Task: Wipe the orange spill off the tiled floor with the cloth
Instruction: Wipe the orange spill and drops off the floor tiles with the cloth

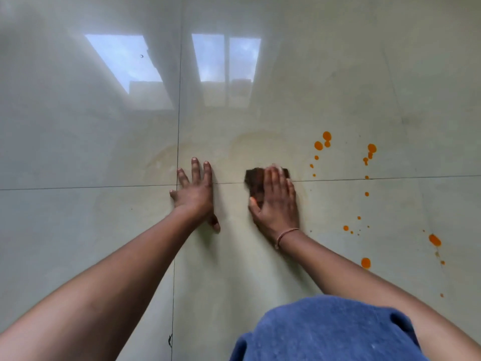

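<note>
Glossy tiled floor (104,230) – right hand (276,201) flat, pressing brown cloth (253,178); orange drops (326,138) lie rightward; left hand (195,194) splayed, empty – bracing

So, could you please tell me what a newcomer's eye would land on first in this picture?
Probably the bright orange drops scattered across the pale glossy tiled floor to the right. Next, the right hand pressing a dark brown cloth on the floor at centre, the left hand flat beside it. Window reflections shine further up.
</note>
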Demonstrator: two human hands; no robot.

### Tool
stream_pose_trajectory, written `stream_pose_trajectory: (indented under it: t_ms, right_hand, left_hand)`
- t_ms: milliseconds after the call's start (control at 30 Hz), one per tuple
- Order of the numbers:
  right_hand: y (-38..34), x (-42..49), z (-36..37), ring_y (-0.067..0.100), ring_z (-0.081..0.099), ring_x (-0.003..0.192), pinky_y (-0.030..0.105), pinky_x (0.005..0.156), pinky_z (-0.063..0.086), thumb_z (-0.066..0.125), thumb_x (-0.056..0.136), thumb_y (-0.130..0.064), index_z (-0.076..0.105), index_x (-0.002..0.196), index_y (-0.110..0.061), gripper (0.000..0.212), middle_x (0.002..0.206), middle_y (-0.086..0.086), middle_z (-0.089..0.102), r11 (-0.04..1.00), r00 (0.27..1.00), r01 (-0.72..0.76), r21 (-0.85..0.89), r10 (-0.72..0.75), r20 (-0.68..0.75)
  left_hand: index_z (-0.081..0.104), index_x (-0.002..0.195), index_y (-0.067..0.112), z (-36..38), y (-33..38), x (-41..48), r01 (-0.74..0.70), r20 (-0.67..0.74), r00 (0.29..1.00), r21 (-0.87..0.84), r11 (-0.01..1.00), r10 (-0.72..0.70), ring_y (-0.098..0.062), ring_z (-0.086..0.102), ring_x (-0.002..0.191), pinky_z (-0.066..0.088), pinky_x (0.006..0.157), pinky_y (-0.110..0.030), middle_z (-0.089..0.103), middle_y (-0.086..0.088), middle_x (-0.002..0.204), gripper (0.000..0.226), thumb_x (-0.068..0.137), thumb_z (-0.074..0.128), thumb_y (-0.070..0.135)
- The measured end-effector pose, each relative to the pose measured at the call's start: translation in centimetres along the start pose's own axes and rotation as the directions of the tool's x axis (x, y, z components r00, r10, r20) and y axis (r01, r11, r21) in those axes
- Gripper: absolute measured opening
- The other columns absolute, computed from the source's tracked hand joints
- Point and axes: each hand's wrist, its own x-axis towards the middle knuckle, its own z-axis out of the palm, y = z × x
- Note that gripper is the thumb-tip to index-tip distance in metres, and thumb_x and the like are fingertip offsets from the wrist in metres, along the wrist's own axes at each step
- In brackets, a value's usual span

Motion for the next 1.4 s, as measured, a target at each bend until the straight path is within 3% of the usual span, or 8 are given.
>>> stream_pose_trajectory:
  t_ms: [133,333,500,700,867,1033,1233,1400]
  right_hand:
    - [3.8,-8.0,-0.4,0.022,0.017,0.147,0.043,0.115,0.019,0.048,0.079,-0.051,0.026,0.151,-0.009,0.086,0.159,0.009,0.02,0.966,0.962,0.256,-0.049,-0.249,0.116]
    - [5.5,-1.1,-1.5,0.029,0.022,0.145,0.041,0.117,0.013,0.037,0.083,-0.053,0.028,0.149,-0.006,0.082,0.157,0.014,0.027,0.977,0.976,-0.214,-0.015,0.213,-0.047]
    - [8.8,-9.1,-1.7,0.021,0.015,0.147,0.042,0.116,0.02,0.044,0.082,-0.052,0.025,0.151,-0.009,0.083,0.159,0.008,0.02,0.988,0.991,0.117,-0.102,-0.11,0.076]
    - [7.6,-0.2,-2.5,0.028,0.02,0.146,0.04,0.117,0.011,0.035,0.082,-0.053,0.027,0.15,-0.006,0.084,0.157,0.013,0.026,0.956,0.952,-0.293,0.016,0.293,-0.09]
    - [8.7,-6.1,-1.8,0.023,0.019,0.146,0.04,0.116,0.017,0.039,0.082,-0.053,0.028,0.15,-0.007,0.083,0.158,0.01,0.024,0.996,1.0,0.013,-0.083,-0.011,0.023]
    - [8.4,2.1,-3.0,0.027,0.015,0.147,0.038,0.119,0.005,0.03,0.08,-0.054,0.024,0.15,-0.005,0.086,0.158,0.014,0.022,0.919,0.914,-0.394,0.028,0.395,-0.092]
    - [10.9,-4.2,-2.7,0.023,0.018,0.146,0.041,0.117,0.016,0.039,0.082,-0.053,0.027,0.151,-0.008,0.083,0.158,0.01,0.024,0.997,1.0,0.024,-0.077,-0.023,0.009]
    - [10.6,6.9,-3.8,0.03,0.018,0.146,0.043,0.119,0.011,0.031,0.08,-0.054,0.028,0.149,-0.003,0.085,0.157,0.016,0.026,0.902,0.892,-0.431,0.026,0.43,-0.137]
  left_hand:
    - [-0.012,0.153,0.022,0.3,0.1,-1.0,-0.056,-0.071,0.996,0.079,0.995,0.061,-0.038,-0.013,0.146,0.019,0.111,-0.062,-0.028,-0.006,0.158,0.147,0.051,0.093,0.039]
    - [-0.012,0.153,0.024,0.8,6.3,-0.2,-0.266,0.002,0.964,0.012,0.964,0.266,-0.039,-0.018,0.145,0.012,0.111,-0.066,-0.029,-0.003,0.158,0.142,0.057,0.091,0.037]
    - [-0.02,0.151,0.023,0.9,8.3,0.6,-0.223,0.068,0.973,0.058,0.973,0.219,-0.044,-0.024,0.142,0.01,0.108,-0.071,-0.037,-0.005,0.154,0.15,0.053,0.093,0.04]
    - [-0.021,0.151,0.024,1.3,8.4,0.8,-0.213,0.052,0.976,0.064,0.975,0.21,-0.043,-0.024,0.142,0.012,0.108,-0.071,-0.036,-0.005,0.154,0.15,0.053,0.093,0.039]
    - [-0.019,0.152,0.022,1.0,8.5,0.4,-0.209,0.047,0.977,0.08,0.975,0.206,-0.044,-0.019,0.143,0.014,0.109,-0.069,-0.033,-0.007,0.155,0.15,0.054,0.093,0.039]
    - [-0.019,0.151,0.017,0.0,9.6,1.4,-0.208,0.032,0.978,0.12,0.971,0.205,-0.043,-0.018,0.144,0.005,0.112,-0.067,-0.032,-0.009,0.156,0.148,0.055,0.092,0.039]
    - [-0.022,0.15,0.027,-2.8,11.6,3.8,-0.193,0.08,0.978,-0.01,0.981,0.193,-0.042,-0.026,0.141,0.006,0.109,-0.071,-0.038,-0.001,0.153,0.154,0.05,0.094,0.036]
    - [-0.037,0.141,0.031,-2.1,12.4,5.0,-0.149,0.146,0.979,0.021,0.989,0.145,-0.046,-0.04,0.132,-0.001,0.1,-0.078,-0.055,-0.003,0.14,0.166,0.043,0.097,0.037]
